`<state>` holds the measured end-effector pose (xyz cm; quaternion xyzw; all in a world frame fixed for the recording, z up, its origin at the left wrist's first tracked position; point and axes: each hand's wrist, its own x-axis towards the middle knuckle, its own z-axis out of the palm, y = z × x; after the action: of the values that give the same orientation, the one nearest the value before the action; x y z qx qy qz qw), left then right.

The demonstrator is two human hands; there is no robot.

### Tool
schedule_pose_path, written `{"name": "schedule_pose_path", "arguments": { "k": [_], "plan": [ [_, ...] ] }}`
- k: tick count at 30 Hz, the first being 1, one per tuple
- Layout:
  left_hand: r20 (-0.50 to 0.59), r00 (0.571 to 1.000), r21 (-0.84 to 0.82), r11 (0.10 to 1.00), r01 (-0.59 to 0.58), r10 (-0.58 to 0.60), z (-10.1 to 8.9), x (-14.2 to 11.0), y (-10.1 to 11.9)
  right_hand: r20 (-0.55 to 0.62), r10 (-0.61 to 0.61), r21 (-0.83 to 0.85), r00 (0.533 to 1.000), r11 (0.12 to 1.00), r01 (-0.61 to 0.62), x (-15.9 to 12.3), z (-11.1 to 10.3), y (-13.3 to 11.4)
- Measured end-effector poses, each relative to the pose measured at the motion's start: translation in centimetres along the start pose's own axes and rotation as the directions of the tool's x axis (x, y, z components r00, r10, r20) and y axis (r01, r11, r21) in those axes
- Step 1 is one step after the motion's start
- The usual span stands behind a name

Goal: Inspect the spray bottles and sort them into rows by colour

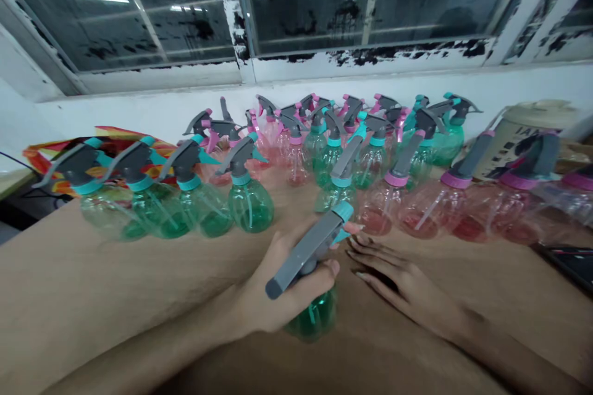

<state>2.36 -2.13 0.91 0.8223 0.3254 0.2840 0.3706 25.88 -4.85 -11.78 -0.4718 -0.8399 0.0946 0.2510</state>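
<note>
Green spray bottle (pixel 319 318) sitting clamped in the left hand (pixel 273 308)

Left fingers (pixel 319 281) are gripping around its neck, under the grey head (pixel 308 247), with the lever end pointing back toward the camera and the teal nozzle (pixel 343 210) facing away. Gripping that narrow part is probably giving a surer hold than the round body would; whether the base is touching the bench (pixel 185 278) is not showing clearly.

Just right of those fingers, the right hand (pixel 403 278) is holding nothing. Its fingers are lying slightly apart, palm down, perhaps serving as support close to the grip.

Just beyond the left fingertips, a teal-collared bottle (pixel 341 181) is standing. Farther out and left of them, four green bottles (pixel 252 207) are forming a row; beyond the right fingers, pink bottles (pixel 424 216) are making another, likely so that colours are separating neatly. Farther still from both sets of fingers, a mixed cluster (pixel 296 166) is standing near the wall, with a beige container (pixel 523 129) sitting to its right.
</note>
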Motion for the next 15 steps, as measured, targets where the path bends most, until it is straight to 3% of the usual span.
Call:
{"name": "schedule_pose_path", "arguments": {
  "k": [5, 10, 15],
  "plan": [
    [0.022, 1.0, -0.034, 0.999, 0.017, -0.017, -0.4, 0.1, 0.1, 0.019, 0.001, -0.01, 1.0, 1.0, -0.001, 0.0, 0.0, 0.0],
    [-0.071, 0.997, -0.145, 0.989, 0.023, -0.034, -0.8, 0.7, -0.5, 0.02, 0.029, 0.002, 0.999, 1.0, -0.03, 0.1, -0.4, -0.4],
    [-0.06, 0.998, -0.123, 0.992, 0.014, -0.021, -1.1, 0.8, -1.1, 0.018, 0.042, 0.017, 0.999, 0.999, -0.042, 0.1, -0.4, -0.5]
  ]
}}
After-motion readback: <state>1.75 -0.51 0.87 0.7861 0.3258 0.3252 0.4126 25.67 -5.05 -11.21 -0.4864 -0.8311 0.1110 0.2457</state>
